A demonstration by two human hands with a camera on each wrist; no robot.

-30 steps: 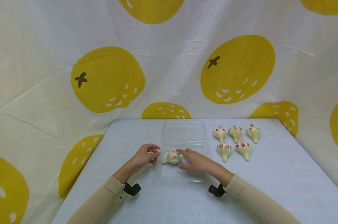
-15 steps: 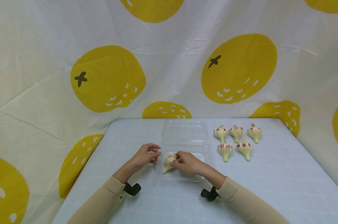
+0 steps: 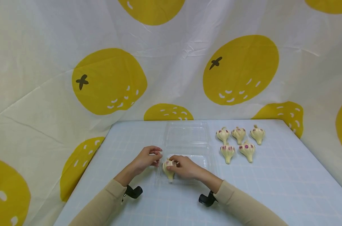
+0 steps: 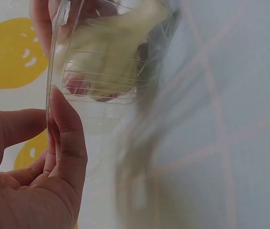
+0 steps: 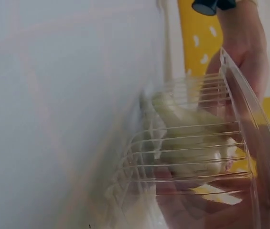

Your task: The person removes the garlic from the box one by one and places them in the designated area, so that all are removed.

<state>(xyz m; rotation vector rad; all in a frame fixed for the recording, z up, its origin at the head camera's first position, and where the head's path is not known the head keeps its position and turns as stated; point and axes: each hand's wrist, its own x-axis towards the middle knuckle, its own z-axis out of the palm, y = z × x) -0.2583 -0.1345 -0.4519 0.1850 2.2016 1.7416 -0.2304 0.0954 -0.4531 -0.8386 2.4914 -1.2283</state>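
In the head view a clear plastic clamshell box (image 3: 200, 160) lies unfolded, its lid (image 3: 187, 132) flat behind the tray. My left hand (image 3: 146, 157) is at the tray's left side; the left wrist view shows its thumb and fingertips pinching the rim (image 4: 53, 62). Inside the tray, at the left, my right hand (image 3: 185, 168) holds a garlic bulb (image 3: 169, 171) between thumb and fingers. The bulb's pale tapered end points toward me. Through the ribbed wall, the bulb (image 5: 187, 138) appears blurred in the right wrist view.
Several garlic bulbs with purple marks stand in two rows right of the box, among them a front bulb (image 3: 247, 151) and a back bulb (image 3: 257, 135). A pale blue checked cloth (image 3: 273, 182) covers the table. A fruit-print curtain (image 3: 173, 69) hangs behind.
My right hand has closed round the garlic bulb, shifted it left and nearer within the tray, and turned it so the tapered end points toward me. My left hand has stayed put.
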